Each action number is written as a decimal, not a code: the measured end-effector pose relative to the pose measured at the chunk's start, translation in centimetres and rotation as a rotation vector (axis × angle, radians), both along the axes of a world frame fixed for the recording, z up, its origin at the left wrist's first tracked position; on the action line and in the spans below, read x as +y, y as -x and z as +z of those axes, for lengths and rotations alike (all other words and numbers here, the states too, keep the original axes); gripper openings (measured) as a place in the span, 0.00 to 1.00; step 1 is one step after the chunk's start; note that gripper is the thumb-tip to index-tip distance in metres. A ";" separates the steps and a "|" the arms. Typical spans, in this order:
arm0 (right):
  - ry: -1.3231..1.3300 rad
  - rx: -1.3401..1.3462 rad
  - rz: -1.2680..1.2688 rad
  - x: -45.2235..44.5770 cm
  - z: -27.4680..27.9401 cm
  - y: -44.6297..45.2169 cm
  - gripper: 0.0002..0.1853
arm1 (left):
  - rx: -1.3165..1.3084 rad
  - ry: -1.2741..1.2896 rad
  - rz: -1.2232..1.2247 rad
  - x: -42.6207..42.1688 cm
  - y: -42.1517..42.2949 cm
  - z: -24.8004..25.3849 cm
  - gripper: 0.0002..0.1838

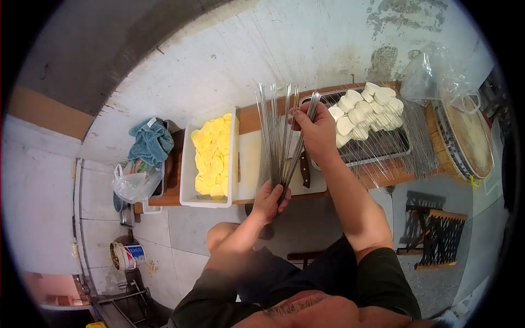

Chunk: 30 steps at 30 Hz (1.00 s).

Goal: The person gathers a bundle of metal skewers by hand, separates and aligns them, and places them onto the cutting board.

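Observation:
My left hand [268, 201] is closed around the lower end of a bundle of thin metal skewers [272, 147], whose upper ends fan out. Higher up, my right hand [319, 131] pinches a smaller cluster of these skewers at the right side of the fan. Beneath them lies a white cutting board [250, 164] with a dark-handled knife [305, 173] on it. To the left, a white plastic bin [206, 204] holds many yellow slices [212, 158]. On the right, pale white pieces [358, 113] threaded on skewers rest in piles over a metal tray [384, 159].
Many loose skewers [420, 145] lie beside a round wooden tub [464, 136] at the right. A clear plastic bag [429, 76] sits behind it. At the left are a blue-green towel [151, 141] and another bag [136, 183]. A folding stool [442, 238] and a bucket [131, 256] stand below.

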State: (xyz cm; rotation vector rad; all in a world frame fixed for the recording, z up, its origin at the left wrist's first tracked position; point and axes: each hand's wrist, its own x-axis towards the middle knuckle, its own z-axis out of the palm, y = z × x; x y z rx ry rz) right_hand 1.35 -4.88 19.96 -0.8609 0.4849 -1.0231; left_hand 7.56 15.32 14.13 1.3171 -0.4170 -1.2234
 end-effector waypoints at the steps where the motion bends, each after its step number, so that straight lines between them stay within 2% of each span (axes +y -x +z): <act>1: 0.003 -0.002 -0.007 0.0 0.0 0.0 0.07 | -0.005 0.010 -0.030 0.1 -0.2 0.0 0.09; 8: 0.027 0.044 -0.019 0.1 -0.1 -0.2 0.10 | 0.045 0.012 0.049 0.0 0.1 -0.4 0.09; 11: 0.042 0.045 -0.028 0.1 -0.4 -0.2 0.11 | 0.042 0.014 -0.050 0.1 -0.4 0.2 0.09; 13: 0.061 0.051 -0.044 0.1 -0.4 -0.3 0.11 | 0.035 0.016 0.025 0.0 0.0 -0.1 0.10; 21: 0.117 0.100 -0.103 0.0 -0.5 -0.3 0.10 | 0.052 0.047 -0.022 0.1 -0.6 -0.2 0.09; 24: -0.003 -0.057 -0.032 -0.2 -0.9 -0.3 0.09 | 0.049 0.024 -0.017 0.1 -0.6 -0.3 0.09; 27: 0.115 0.112 -0.165 0.1 -0.6 -0.7 0.07 | 0.044 -0.027 0.030 0.0 -0.1 -0.3 0.09; 30: 0.116 0.126 -0.125 0.0 -0.4 -0.4 0.08 | 0.052 0.007 0.002 0.1 -0.2 -1.0 0.10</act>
